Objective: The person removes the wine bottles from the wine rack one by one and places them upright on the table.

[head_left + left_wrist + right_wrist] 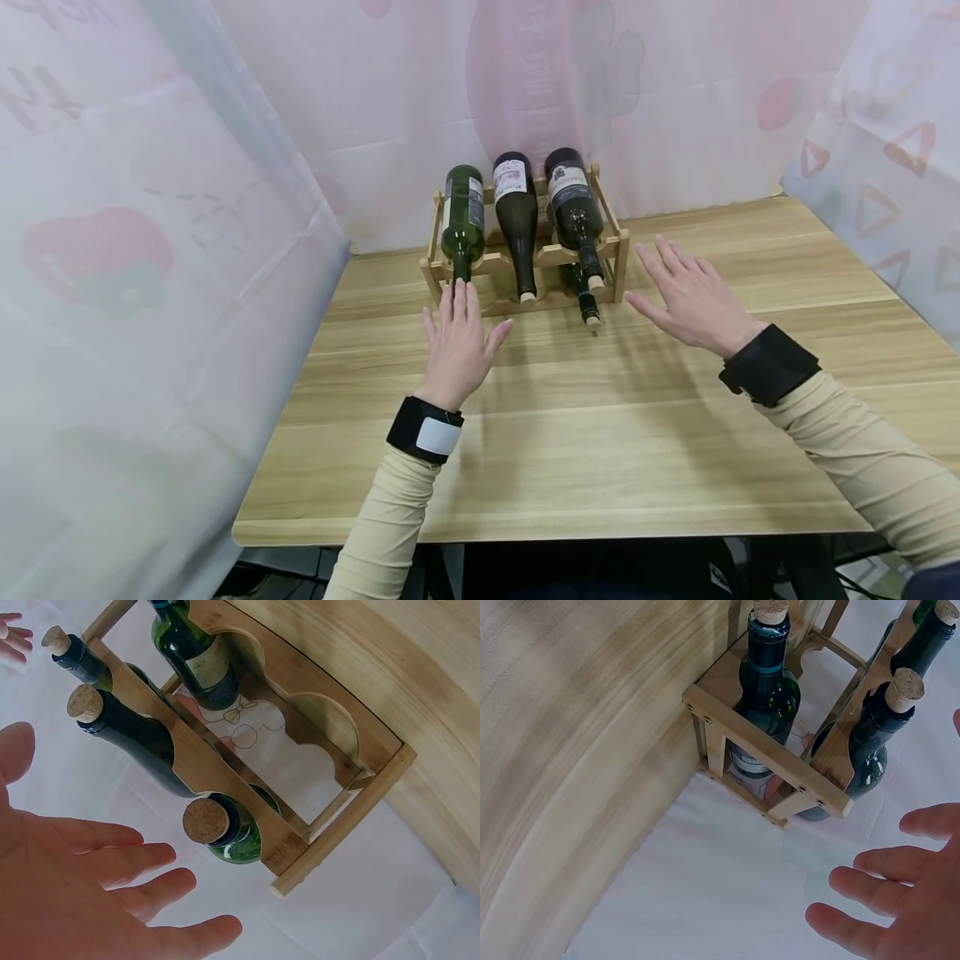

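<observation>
A wooden wine rack (491, 265) stands at the back of the table with corked bottles in it. Its upper tier bears a green bottle (463, 212) at left, a dark bottle (517, 218) in the middle and another dark bottle (574, 200) at right. Below the right one lies a lower green bottle (576, 283). My left hand (456, 346), fingers straight, is before the green bottle's neck, apart from its cork (205, 820) in the left wrist view. To the rack's right, my right hand (693, 300) hovers with fingers spread, holding nothing.
The rack stands on a wood-grain table (600, 450), close to a pale printed curtain (397, 108) behind it. Similar sheets hang at the left and right sides. Each wrist wears a black strap (770, 364). Cables show beneath the table's front edge.
</observation>
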The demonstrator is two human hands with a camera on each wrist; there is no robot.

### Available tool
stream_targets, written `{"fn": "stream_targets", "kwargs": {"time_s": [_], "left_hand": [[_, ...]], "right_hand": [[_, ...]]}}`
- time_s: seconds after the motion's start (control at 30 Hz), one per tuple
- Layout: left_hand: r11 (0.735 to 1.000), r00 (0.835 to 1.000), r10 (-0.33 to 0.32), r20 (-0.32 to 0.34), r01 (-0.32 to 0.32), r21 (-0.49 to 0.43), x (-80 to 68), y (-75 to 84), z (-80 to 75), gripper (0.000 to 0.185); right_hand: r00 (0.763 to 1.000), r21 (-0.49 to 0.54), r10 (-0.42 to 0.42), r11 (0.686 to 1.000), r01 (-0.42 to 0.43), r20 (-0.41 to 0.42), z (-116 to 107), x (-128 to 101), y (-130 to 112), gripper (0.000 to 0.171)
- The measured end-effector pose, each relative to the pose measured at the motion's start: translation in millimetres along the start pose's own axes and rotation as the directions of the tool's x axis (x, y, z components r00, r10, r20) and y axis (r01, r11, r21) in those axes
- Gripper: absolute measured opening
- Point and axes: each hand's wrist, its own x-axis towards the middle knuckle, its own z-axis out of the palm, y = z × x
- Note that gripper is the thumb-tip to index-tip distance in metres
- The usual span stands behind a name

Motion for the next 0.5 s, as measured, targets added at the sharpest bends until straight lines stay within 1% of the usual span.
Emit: {"fn": "stream_targets", "kwargs": {"time_s": [0.23,0.5], "left_hand": [[1.0,1.0,0.008,0.012,-0.008,0.005,1.9,4.7,-0.9,0.083],[0.999,1.0,0.021,0.005,-0.021,0.036,4.5,9.7,0.7,0.083]], "right_hand": [[1.0,0.001,0.006,1.0,-0.006,0.018,-0.5,0.7,0.5,0.075],[1.0,0.005,0.006,1.0,-0.006,0.009,-1.8,2.1,0.6,0.074]]}}
